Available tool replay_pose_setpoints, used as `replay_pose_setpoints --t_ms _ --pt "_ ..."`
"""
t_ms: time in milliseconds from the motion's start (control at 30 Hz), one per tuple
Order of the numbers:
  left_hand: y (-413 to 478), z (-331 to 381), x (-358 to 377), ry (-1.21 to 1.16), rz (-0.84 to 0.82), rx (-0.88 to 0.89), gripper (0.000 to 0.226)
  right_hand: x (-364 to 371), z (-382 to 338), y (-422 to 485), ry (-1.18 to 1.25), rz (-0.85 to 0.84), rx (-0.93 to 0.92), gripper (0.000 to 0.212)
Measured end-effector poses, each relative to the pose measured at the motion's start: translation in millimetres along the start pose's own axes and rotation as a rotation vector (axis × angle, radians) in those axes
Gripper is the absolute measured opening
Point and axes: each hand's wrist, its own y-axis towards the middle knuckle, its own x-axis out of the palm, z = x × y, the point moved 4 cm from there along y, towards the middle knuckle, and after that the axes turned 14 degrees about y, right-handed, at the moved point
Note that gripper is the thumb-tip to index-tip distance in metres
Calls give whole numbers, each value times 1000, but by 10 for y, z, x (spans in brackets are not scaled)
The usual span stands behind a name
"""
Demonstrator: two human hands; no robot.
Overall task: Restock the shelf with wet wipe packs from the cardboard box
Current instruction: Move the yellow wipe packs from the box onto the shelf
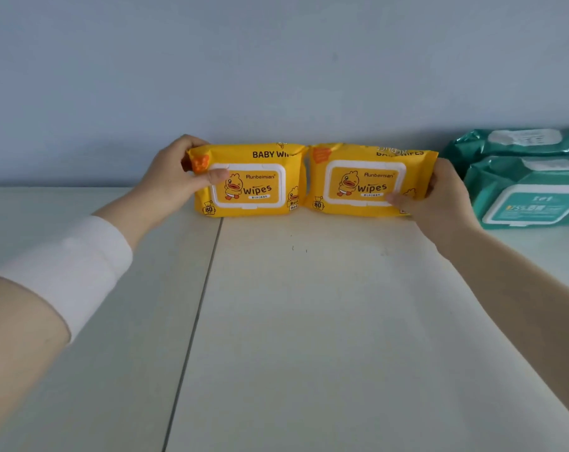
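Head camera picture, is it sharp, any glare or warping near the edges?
Head view, centre: soft even light, no hard glare, print on the left yellow pack and right yellow pack reads clearly. Head view, right edge: the green packs look blurrier, labels unreadable. Head view, lower corners: forearms look stretched.

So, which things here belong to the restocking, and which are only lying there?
In the job: left yellow pack, gripped by the left hand; right yellow pack, gripped by the right hand; the white shelf under them.
Only lying there: nearer teal pack and farther teal pack, at the right, untouched.
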Motion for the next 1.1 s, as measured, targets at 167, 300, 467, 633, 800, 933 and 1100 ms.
replay_pose_setpoints --t_ms 167,300,467,633,800,933,1100 --pt "114 69 89 83 97 51 38 61 -21 108 8 81 -6 72" --pt "183 97 158 142 121 25 46 103 -14 79 -9 145 -89 72" --pt "200 119 171 189 101 -6 52 79 45 129 47 94 48 94" --pt "188 135 147 200 76 -17 51 68 -12 82 -10 116 -8 82" --pt "207 175 173 226 77 -39 48 90 -5 77 21 214 -41 80" --pt "214 217 226 230 94 -53 47 142 -19 89 -14 255 -93 72" --pt "183 302 264 260 87 -50 48 233 22 31 -59 270 -57 70"
